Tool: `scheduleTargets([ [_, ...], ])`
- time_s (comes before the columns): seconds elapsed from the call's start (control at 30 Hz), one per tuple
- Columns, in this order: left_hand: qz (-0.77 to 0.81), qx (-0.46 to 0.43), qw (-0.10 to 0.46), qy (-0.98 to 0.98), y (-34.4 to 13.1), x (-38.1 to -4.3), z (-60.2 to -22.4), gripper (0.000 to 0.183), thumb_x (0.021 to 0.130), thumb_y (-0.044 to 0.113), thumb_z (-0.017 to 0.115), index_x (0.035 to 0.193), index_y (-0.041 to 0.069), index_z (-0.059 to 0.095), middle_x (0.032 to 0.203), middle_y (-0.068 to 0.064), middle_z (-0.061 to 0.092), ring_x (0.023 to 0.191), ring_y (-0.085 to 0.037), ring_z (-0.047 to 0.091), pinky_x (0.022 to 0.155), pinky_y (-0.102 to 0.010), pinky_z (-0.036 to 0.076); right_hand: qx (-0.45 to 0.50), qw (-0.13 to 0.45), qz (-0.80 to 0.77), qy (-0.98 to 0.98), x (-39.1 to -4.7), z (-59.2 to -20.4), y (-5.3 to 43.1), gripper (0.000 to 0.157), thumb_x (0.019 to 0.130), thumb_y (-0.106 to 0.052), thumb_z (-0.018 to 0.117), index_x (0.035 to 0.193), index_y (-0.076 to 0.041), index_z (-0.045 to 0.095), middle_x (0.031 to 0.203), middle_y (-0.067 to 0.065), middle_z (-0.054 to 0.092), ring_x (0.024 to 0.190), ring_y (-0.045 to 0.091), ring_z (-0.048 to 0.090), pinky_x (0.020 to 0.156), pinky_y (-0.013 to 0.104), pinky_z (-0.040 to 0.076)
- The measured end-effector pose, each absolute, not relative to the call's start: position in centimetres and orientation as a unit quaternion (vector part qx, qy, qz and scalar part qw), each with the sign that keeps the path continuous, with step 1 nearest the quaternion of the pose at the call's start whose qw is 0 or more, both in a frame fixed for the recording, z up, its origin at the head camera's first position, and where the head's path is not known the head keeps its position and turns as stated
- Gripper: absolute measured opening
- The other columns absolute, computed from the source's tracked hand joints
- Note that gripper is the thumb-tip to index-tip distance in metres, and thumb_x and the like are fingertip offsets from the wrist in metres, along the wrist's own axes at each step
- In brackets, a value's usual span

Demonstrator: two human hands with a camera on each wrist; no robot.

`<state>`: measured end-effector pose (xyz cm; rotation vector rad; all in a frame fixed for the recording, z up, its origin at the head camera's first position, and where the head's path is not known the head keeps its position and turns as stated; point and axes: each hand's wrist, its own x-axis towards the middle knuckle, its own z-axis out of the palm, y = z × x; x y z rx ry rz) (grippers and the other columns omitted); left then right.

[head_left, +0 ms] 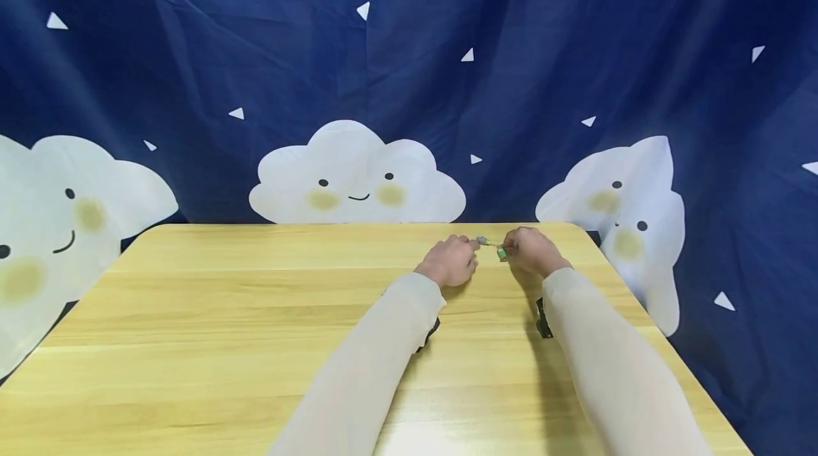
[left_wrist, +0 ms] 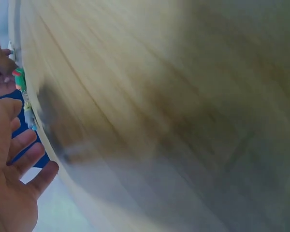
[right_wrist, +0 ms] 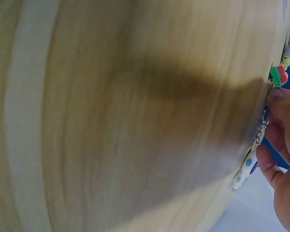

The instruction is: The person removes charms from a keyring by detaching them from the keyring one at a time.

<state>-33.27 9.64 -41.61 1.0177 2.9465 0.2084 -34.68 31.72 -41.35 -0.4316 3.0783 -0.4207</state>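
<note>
A keychain with small charms lies near the table's far edge, between the two hands. Its green and red charm (right_wrist: 279,75) hangs beside my right hand (head_left: 532,250), whose thumb and finger pinch the keychain just next to it. Below that pinch, the right wrist view shows a metal chain (right_wrist: 259,134) and a white piece with blue dots (right_wrist: 244,169). Toward the left side, a grey charm (head_left: 482,240) sits close to the fingertips of my left hand (head_left: 450,261). Those fingers look spread and loosely bent in the left wrist view; whether one touches the charm I cannot tell.
A light wooden table (head_left: 224,335) with rounded far corners spreads under both arms. Behind it hangs a dark blue curtain (head_left: 409,37) with white clouds and triangles. Dark wrist straps (head_left: 544,319) show under the pale sleeves.
</note>
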Motion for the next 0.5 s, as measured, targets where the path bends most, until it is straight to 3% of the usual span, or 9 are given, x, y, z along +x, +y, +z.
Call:
scheduleTargets([
  [0.2, 0.064, 0.321, 0.009, 0.945, 9.6, -33.7, -41.5, 0.043, 0.108, 0.030, 0.051, 0.149, 0.016, 0.053, 0.141, -0.004, 0.059, 0.131, -0.024, 0.055, 0.100, -0.040, 0.053, -0.151, -0.029, -0.144, 0.978, -34.5, -41.5, 31.7, 0.012, 0.100, -0.005, 0.064, 0.102, -0.006, 0.075, 0.103, 0.012, 0.073, 0.097, 0.032, 0.068, 0.085, 0.050, 0.056],
  [0.5, 0.133, 0.313, 0.009, 0.940, 9.5, -33.9, -41.7, 0.041, 0.108, 0.026, 0.051, 0.147, 0.014, 0.056, 0.142, -0.007, 0.058, 0.134, -0.025, 0.053, 0.106, -0.038, 0.049, -0.220, -0.113, -0.159, 0.956, -34.4, -40.3, 31.6, 0.011, 0.094, 0.004, 0.066, 0.098, 0.000, 0.076, 0.095, 0.011, 0.075, 0.087, 0.027, 0.069, 0.081, 0.046, 0.057],
])
